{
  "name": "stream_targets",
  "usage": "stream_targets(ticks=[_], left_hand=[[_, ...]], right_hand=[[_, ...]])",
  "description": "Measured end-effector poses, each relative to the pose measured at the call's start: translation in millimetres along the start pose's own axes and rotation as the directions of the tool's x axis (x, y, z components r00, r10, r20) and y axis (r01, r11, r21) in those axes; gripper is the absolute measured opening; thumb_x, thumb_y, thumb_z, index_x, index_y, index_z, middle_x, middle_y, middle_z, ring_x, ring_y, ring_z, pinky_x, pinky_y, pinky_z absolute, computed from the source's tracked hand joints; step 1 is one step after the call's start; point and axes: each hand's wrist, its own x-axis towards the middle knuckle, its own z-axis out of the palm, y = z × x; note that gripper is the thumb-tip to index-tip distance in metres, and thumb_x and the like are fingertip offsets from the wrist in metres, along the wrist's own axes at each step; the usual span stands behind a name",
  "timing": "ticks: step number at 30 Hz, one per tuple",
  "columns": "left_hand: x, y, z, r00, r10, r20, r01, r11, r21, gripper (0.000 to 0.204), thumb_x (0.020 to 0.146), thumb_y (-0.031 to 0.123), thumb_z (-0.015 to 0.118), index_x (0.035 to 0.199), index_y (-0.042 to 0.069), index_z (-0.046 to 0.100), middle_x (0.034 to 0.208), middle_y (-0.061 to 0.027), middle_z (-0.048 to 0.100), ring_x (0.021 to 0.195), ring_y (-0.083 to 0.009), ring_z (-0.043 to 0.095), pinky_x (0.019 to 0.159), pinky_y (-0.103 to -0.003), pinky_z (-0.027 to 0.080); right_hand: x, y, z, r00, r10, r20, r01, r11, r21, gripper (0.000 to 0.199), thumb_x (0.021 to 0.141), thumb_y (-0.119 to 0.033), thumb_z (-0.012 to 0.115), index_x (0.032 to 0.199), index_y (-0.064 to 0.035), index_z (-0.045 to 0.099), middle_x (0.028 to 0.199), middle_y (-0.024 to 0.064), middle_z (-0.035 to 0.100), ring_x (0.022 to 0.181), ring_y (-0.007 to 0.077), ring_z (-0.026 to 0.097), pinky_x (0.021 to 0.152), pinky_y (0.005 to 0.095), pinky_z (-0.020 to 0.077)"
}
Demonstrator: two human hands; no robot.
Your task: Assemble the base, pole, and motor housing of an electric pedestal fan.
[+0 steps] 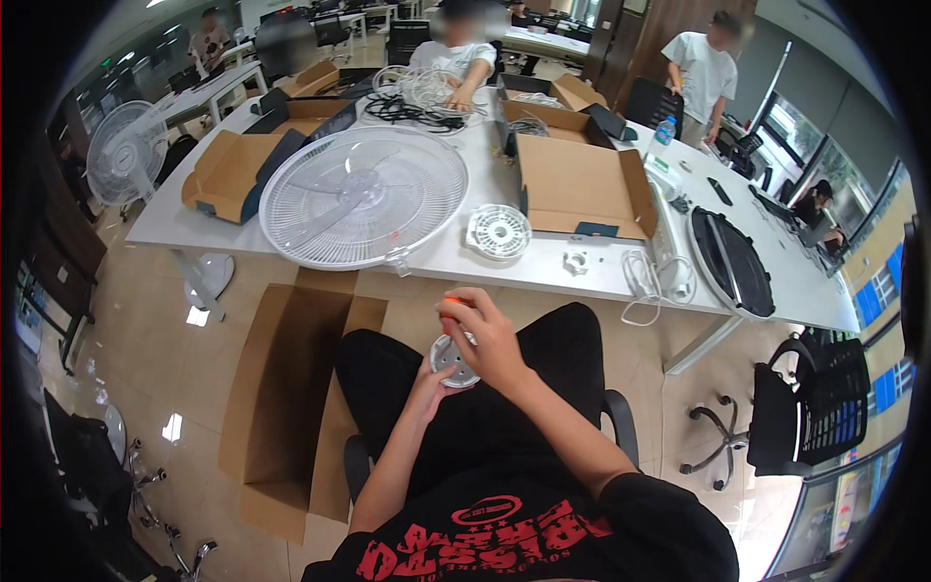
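Observation:
Over my lap, my left hand holds a round white plastic part with small holes in its face. The thumb lies along its rim. My right hand is closed round the orange handle of a screwdriver, just above the white part. The screwdriver's shaft and tip are hidden behind my fingers. On the table ahead lies a white fan grille with pale blades inside. To its right sits a round, slotted white fan part.
A tall open cardboard box stands on the floor at my left. The white table carries open boxes, tangled cables, a white cord and a black round object. A co-worker's hand touches the cables. Office chairs stand both sides.

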Motion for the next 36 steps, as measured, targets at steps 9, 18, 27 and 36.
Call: stream_targets(ticks=[9, 18, 27, 36], left_hand=[[3, -5, -5, 0.999, 0.020, -0.043, -0.021, 1.000, -0.018, 0.066, 0.101, 0.005, 0.061, 0.160, 0.011, 0.031, 0.149, -0.0155, 0.053, 0.131, -0.0354, 0.062, 0.097, -0.058, 0.062], [1, -8, -3, 0.998, 0.064, 0.004, -0.064, 0.998, 0.015, 0.069, 0.100, 0.005, 0.061, 0.161, 0.012, 0.030, 0.151, -0.0177, 0.051, 0.132, -0.0379, 0.061, 0.098, -0.057, 0.061], [-2, -5, -1, 0.998, 0.042, -0.035, -0.041, 0.998, 0.042, 0.069, 0.100, 0.006, 0.059, 0.162, 0.009, 0.027, 0.149, -0.0189, 0.053, 0.128, -0.0359, 0.064, 0.098, -0.055, 0.061], [-5, 0, 1, 0.999, 0.023, -0.049, -0.023, 1.000, 0.015, 0.071, 0.101, 0.007, 0.061, 0.162, 0.010, 0.025, 0.151, -0.0178, 0.050, 0.130, -0.0356, 0.063, 0.097, -0.055, 0.062]], right_hand=[[-1, 2, -8, 0.990, -0.137, 0.015, 0.138, 0.988, -0.063, 0.037, 0.092, -0.009, 0.074, 0.129, -0.0054, 0.067, 0.138, 0.0143, 0.063, 0.115, 0.0373, 0.067, 0.095, 0.0431, 0.0565], [5, 7, -2, 1.000, 0.009, -0.020, -0.009, 1.000, -0.018, 0.030, 0.091, -0.014, 0.076, 0.119, -0.0091, 0.067, 0.124, 0.0132, 0.063, 0.100, 0.0356, 0.068, 0.084, 0.0449, 0.0562], [-4, 15, -10, 0.999, -0.034, -0.003, 0.034, 0.999, 0.008, 0.029, 0.090, -0.007, 0.073, 0.118, -0.0098, 0.066, 0.119, 0.0136, 0.060, 0.099, 0.0340, 0.067, 0.086, 0.0424, 0.0558], [11, 16, -3, 0.976, -0.219, -0.020, 0.219, 0.976, -0.010, 0.038, 0.091, -0.009, 0.073, 0.128, -0.0068, 0.067, 0.119, 0.0122, 0.063, 0.098, 0.0329, 0.068, 0.084, 0.0447, 0.0554]])
